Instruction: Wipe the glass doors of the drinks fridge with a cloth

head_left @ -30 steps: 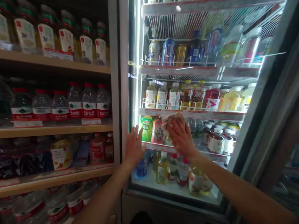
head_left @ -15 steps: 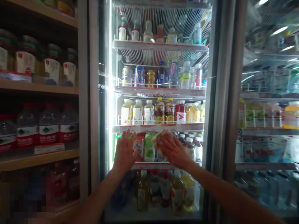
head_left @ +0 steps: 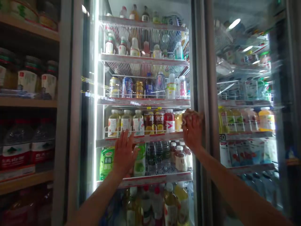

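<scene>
My right hand [head_left: 193, 135] presses a crumpled beige cloth [head_left: 191, 114] against the glass cooler door, close to its right metal frame [head_left: 208, 91]. The palm is turned to the glass and the cloth shows past the fingertips. Lower and to the left, my left hand [head_left: 124, 153] is raised flat with fingers stretched out. It appears to rest on the same glass and holds nothing. Behind it stand a green drink pack [head_left: 107, 163] and a bottle with a green label [head_left: 139, 160].
Lit shelves of bottles and cans fill the cooler, with tea bottles [head_left: 149, 121] mid-height. On the right is a second glass-fronted cooler [head_left: 244, 135]. Wooden shelves [head_left: 28, 102] on the left hold jars and water bottles [head_left: 17, 147].
My right hand has slid the cloth up and to the right, toward the door frame. The view has shifted right and up; my left hand stays spread low on the glass.
</scene>
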{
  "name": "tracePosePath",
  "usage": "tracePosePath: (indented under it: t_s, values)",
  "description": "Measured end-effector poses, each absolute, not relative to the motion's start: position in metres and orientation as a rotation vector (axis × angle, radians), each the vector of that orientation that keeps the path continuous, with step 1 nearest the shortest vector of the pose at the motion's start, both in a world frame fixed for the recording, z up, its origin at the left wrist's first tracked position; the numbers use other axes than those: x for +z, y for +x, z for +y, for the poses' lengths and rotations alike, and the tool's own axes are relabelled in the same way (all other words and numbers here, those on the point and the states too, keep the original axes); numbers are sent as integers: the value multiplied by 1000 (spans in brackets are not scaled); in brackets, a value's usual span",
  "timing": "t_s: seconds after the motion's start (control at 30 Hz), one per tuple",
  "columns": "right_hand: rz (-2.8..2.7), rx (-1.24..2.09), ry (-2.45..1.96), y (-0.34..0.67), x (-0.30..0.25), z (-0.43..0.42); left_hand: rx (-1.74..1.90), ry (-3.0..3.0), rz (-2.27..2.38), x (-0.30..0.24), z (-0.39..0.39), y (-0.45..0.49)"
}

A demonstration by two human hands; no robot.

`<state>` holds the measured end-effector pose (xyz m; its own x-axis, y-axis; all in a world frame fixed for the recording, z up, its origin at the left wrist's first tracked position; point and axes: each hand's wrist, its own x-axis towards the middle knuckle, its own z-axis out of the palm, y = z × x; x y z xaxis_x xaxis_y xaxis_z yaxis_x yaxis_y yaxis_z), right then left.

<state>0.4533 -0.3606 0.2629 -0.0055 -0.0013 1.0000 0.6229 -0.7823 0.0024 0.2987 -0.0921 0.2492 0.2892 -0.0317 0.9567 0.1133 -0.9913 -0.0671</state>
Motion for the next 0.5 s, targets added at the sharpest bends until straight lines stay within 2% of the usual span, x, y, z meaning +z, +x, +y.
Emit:
tracePosePath:
  t_s: [0.13, 0.3, 0.4, 0.5]
  values:
    - [-727, -1888, -1824, 457, 284, -372, -1822, -2428, -112, 272, -81, 297]
    - [-680, -2006, -1690, 447, 359, -329, -1821, -2401, -231, 316, -68, 291]
    - [-985, -2060, -1746, 428, 382, -285, -1781, -2401, -251, 342, -70, 287]
    - [-1196, -2140, -1757, 421, 389, -276, -1754, -2411, -280, 359, -66, 282]
